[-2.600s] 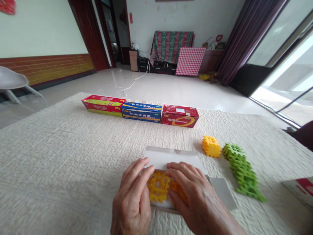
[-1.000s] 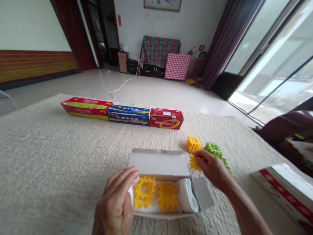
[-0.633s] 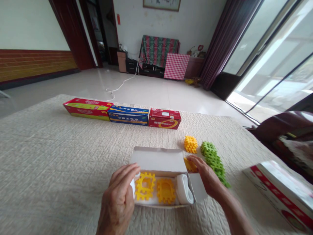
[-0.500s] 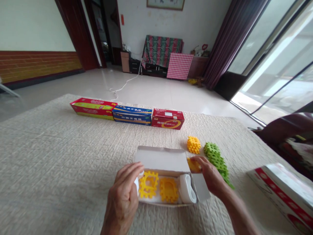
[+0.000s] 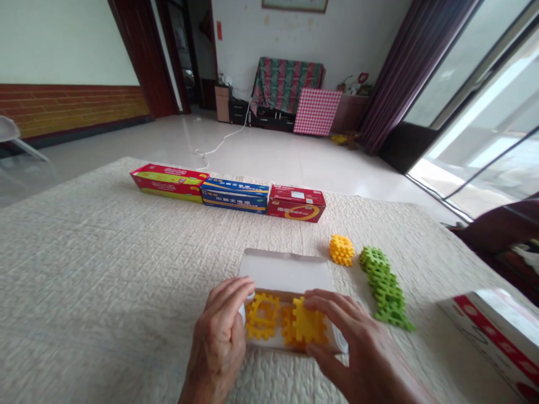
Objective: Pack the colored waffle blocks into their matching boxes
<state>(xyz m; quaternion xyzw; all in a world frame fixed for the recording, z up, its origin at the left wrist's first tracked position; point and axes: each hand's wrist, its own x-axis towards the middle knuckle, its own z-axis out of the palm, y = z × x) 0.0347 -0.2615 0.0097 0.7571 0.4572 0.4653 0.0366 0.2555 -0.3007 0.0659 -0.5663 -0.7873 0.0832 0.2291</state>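
Note:
An open cardboard box (image 5: 286, 272) lies in front of me with its white lid folded back. My left hand (image 5: 225, 331) is closed around its left end, beside a white piece that it partly hides. My right hand (image 5: 353, 331) pinches a yellow toothed plastic building block (image 5: 309, 321) between thumb and fingers, over the right part of the box. Beneath it another yellow block shows in part. A yellow block with a framed opening (image 5: 263, 317) stands in the left part. The right hand mostly covers a white rounded piece (image 5: 341, 339) at the right end.
A stack of yellow blocks (image 5: 341, 250) and a row of green blocks (image 5: 385, 286) lie to the right. A white and red box (image 5: 492, 331) sits at far right. Red-yellow (image 5: 170, 182), blue (image 5: 234, 195) and dark red (image 5: 297, 203) boxes line up behind, on the textured cover (image 5: 126, 269).
My right hand has moved left from beside the box to above it, carrying the yellow block. My left hand stays at the left end. The view has shifted slightly.

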